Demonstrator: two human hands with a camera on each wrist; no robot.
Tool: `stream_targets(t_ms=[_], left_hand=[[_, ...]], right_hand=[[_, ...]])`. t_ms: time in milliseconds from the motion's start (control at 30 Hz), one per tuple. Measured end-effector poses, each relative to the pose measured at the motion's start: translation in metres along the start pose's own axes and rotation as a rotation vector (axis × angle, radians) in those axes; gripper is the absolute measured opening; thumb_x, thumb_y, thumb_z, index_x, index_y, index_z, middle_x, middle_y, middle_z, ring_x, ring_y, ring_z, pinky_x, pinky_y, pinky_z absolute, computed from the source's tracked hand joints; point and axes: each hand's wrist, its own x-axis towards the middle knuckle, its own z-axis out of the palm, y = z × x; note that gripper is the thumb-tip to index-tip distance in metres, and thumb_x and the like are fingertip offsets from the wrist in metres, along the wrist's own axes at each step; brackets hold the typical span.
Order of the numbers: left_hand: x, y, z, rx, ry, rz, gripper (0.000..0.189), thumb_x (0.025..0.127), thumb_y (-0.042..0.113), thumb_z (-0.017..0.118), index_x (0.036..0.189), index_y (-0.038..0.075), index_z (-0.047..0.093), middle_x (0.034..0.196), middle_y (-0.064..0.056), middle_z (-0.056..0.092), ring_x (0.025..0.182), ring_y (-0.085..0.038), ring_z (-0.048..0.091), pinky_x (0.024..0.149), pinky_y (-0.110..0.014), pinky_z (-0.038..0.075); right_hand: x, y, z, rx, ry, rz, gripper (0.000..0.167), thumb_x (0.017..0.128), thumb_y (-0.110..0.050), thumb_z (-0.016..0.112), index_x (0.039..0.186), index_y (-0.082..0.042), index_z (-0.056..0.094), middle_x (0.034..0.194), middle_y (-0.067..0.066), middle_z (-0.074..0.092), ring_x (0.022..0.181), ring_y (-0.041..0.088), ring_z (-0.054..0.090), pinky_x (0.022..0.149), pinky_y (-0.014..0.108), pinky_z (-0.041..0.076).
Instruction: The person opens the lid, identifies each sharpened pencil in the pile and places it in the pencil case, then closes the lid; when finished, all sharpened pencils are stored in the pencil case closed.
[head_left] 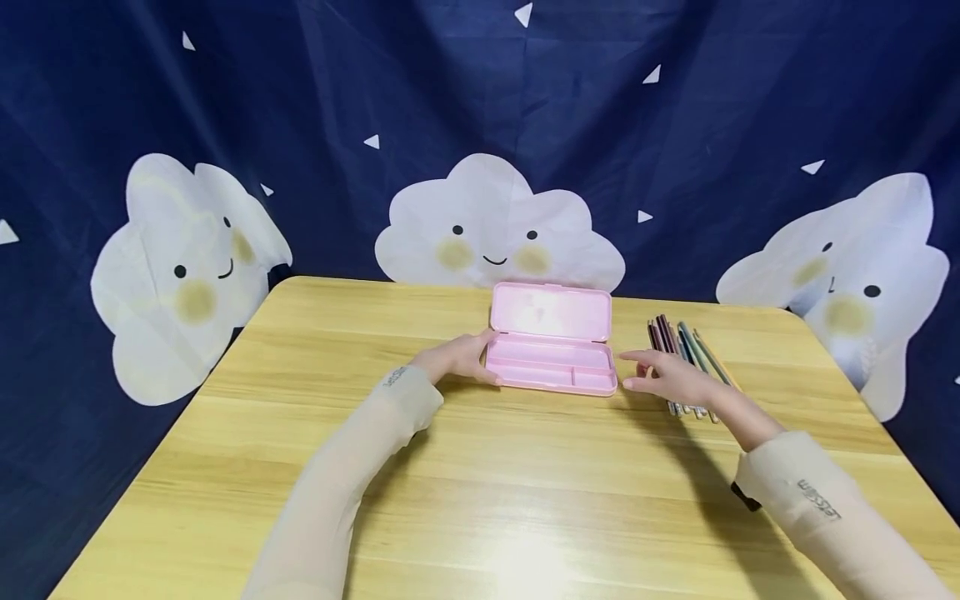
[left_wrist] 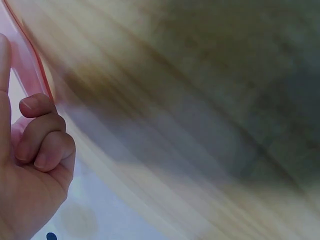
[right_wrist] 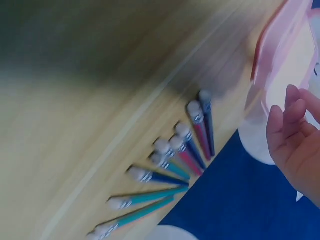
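An open pink pencil case (head_left: 551, 315) lies on the wooden table, its lid tilted back and its divided tray bare. My left hand (head_left: 463, 357) holds the case's left side, thumb at the front corner and fingers toward the hinge. In the left wrist view, several curled fingers (left_wrist: 42, 135) show at the case's edge. Just off the case's right side hovers my right hand (head_left: 671, 379), its fingers loosely bent with nothing between them. Partly under that hand in the head view, several pencils (head_left: 660, 335) lie spread out; their white eraser ends show in the right wrist view.
The wooden table (head_left: 480, 483) extends in front of both forearms. Behind its far edge hangs a dark blue curtain (head_left: 330, 100) with smiling white clouds and small triangles. A dark band (head_left: 746, 497) shows under the right sleeve.
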Motion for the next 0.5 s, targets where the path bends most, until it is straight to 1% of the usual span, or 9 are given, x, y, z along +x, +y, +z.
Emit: stream_targets(t_ms=[67, 133, 233, 367, 433, 500], left_hand=[[0.000, 0.000, -0.001, -0.006, 0.004, 0.003, 0.090, 0.072, 0.037, 0.076, 0.140, 0.007, 0.025, 0.131, -0.022, 0.046, 0.119, -0.029, 0.045, 0.103, -0.036, 0.033], [0.000, -0.001, -0.001, -0.009, 0.003, 0.004, 0.090, 0.072, 0.037, 0.076, 0.140, 0.008, 0.026, 0.131, -0.021, 0.046, 0.119, -0.028, 0.045, 0.103, -0.035, 0.033], [0.000, -0.001, -0.001, -0.021, -0.010, 0.002, 0.094, 0.072, 0.039, 0.076, 0.143, 0.011, 0.021, 0.136, -0.020, 0.041, 0.124, -0.028, 0.041, 0.106, -0.035, 0.030], [-0.001, -0.002, -0.001, -0.019, -0.025, -0.001, 0.098, 0.073, 0.041, 0.074, 0.147, 0.013, 0.014, 0.143, -0.018, 0.034, 0.129, -0.027, 0.035, 0.107, -0.035, 0.026], [-0.001, -0.002, 0.000, -0.009, -0.028, -0.001, 0.099, 0.074, 0.041, 0.073, 0.147, 0.013, 0.013, 0.144, -0.018, 0.032, 0.130, -0.027, 0.034, 0.108, -0.035, 0.026], [0.000, -0.003, 0.000, -0.002, -0.032, 0.000, 0.099, 0.075, 0.041, 0.073, 0.147, 0.012, 0.013, 0.144, -0.018, 0.031, 0.130, -0.026, 0.033, 0.108, -0.034, 0.026]], right_hand=[[-0.007, 0.003, -0.003, 0.016, 0.031, 0.005, 0.051, 0.089, -0.019, 0.059, 0.124, 0.014, 0.044, 0.080, 0.002, 0.053, 0.061, 0.007, 0.042, 0.056, 0.024, 0.038], [-0.014, 0.007, -0.006, 0.007, 0.067, 0.018, 0.050, 0.089, -0.019, 0.059, 0.125, 0.014, 0.045, 0.080, 0.002, 0.053, 0.062, 0.006, 0.042, 0.057, 0.024, 0.038], [-0.025, 0.013, -0.010, -0.004, 0.108, 0.056, 0.049, 0.089, -0.017, 0.059, 0.125, 0.014, 0.045, 0.080, 0.003, 0.053, 0.064, 0.007, 0.043, 0.058, 0.024, 0.038], [-0.038, 0.021, -0.018, 0.019, 0.136, 0.107, 0.049, 0.091, -0.018, 0.055, 0.126, 0.015, 0.043, 0.081, 0.005, 0.052, 0.062, 0.008, 0.042, 0.055, 0.025, 0.037], [-0.045, 0.026, -0.021, 0.037, 0.142, 0.131, 0.051, 0.093, -0.020, 0.054, 0.127, 0.016, 0.041, 0.081, 0.007, 0.051, 0.059, 0.007, 0.039, 0.052, 0.025, 0.035], [-0.050, 0.031, -0.024, 0.051, 0.147, 0.165, 0.052, 0.094, -0.021, 0.052, 0.128, 0.016, 0.039, 0.083, 0.009, 0.052, 0.058, 0.008, 0.040, 0.050, 0.025, 0.035]])
